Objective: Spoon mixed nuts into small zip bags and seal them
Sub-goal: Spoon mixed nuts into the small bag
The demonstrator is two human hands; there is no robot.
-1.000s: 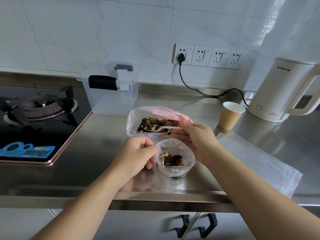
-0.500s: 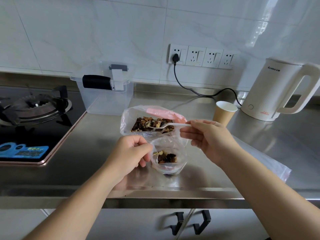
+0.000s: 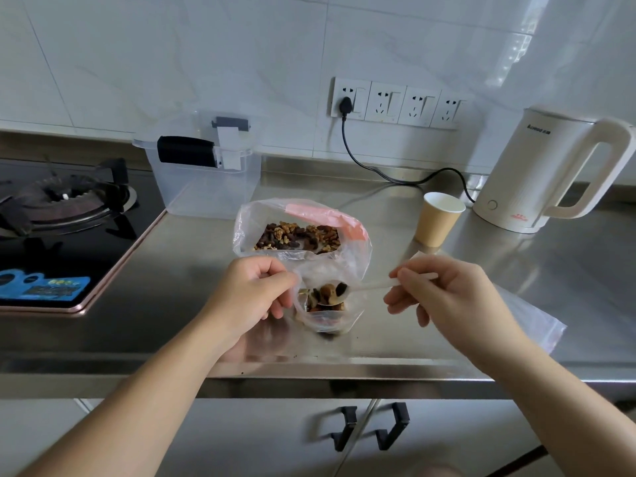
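Left hand (image 3: pixel 253 294) pinches the rim of the small zip bag (image 3: pixel 327 313), holding its mouth open; fingers are curled, so the exact pinch point is hidden behind the knuckles. Right hand (image 3: pixel 444 294) grips the handle of a white plastic spoon (image 3: pixel 361 287) between thumb and fingers; the handle end is covered by the hand. The spoon bowl, loaded with mixed nuts (image 3: pixel 330 291), sits right at the small bag's mouth. Cannot tell whether it touches the rim. The small bag stands on the desk (image 3: pixel 533 270) near the front edge and is partly filled; its lower contents are blurred through the plastic.

Just behind it is the large nut bag (image 3: pixel 303 232), open, with a pink seal strip folded back; its near wall overlaps the small bag's top. More flat clear bags (image 3: pixel 537 325) lie under and to the right of the right forearm, mostly hidden by it.

A paper cup (image 3: pixel 437 220) is close behind the right hand. A kettle (image 3: pixel 547 173) stands at far right, its handle cut off by the frame edge. A clear container (image 3: pixel 203 180) is back left, beside the stove (image 3: pixel 65 215), which is also cropped at left. Bare desk lies left of the left hand and right of the flat bags.
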